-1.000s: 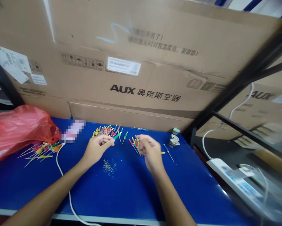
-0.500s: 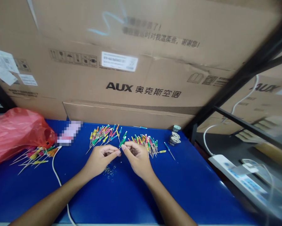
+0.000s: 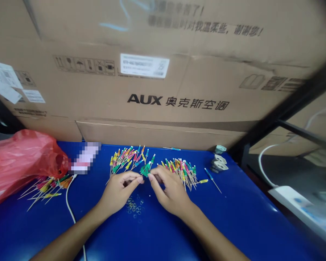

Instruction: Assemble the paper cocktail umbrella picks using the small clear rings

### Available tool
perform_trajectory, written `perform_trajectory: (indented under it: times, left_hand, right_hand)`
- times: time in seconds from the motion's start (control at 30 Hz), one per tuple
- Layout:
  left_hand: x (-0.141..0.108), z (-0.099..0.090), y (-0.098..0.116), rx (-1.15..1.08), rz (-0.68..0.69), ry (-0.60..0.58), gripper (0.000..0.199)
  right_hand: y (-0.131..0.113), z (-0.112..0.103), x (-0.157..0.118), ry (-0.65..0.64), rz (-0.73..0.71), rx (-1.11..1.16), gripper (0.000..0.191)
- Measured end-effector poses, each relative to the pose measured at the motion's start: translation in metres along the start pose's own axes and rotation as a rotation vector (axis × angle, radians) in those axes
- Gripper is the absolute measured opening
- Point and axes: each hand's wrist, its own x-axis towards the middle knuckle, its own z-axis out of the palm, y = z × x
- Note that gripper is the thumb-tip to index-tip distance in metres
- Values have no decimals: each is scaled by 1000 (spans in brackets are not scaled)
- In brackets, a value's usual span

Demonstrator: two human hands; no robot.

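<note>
Both hands meet at mid-table, fingers curled. Between thumb and forefinger, the right hand (image 3: 169, 190) pinches the lower edge of a green paper cocktail umbrella (image 3: 145, 169), its canopy partly spread. The left hand (image 3: 122, 190) has its thumb and forefinger tips drawn together just beside that canopy; whether they grip the stick, I cannot tell.

Behind them stands a huge AUX cardboard carton (image 3: 146, 87), printed with handling symbols and Chinese text. It rises at the back of a glossy blue tabletop (image 3: 233, 217), with a black metal frame (image 3: 293, 92) slanting across on the right. A translucent red plastic bag (image 3: 27, 156) slumps at the left edge, and a white power strip (image 3: 304, 206) lies beyond the right edge.

Beyond the right hand lies a dense cluster of folded cocktail umbrellas (image 3: 180, 168) in mixed colours; a looser group (image 3: 127, 159) lies beyond the left hand, and a third bunch (image 3: 47, 185) lies beside the bag. Near the bag is a pixelated rectangular item (image 3: 86, 157), a white cord (image 3: 67, 197) running from it. Pale plastic pieces (image 3: 219, 163) sit toward the back right, near a lone blue umbrella (image 3: 209, 174). Smallest are the translucent rings (image 3: 134, 207), scattered in a patch between the forearms.
</note>
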Motion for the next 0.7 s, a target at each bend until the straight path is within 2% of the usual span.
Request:
perform_trajectory:
  times: [0.27, 0.47, 0.7]
  left_hand:
    - [-2, 1, -7, 196, 12, 21, 23]
    - [-2, 5, -4, 162, 7, -4, 26]
    - [-3, 5, 3, 97, -26, 20, 28]
  right_hand:
    - [2, 9, -11, 48, 49, 65, 13]
    - [4, 7, -9, 95, 81, 121, 15]
    - [3, 8, -10, 88, 105, 155, 14]
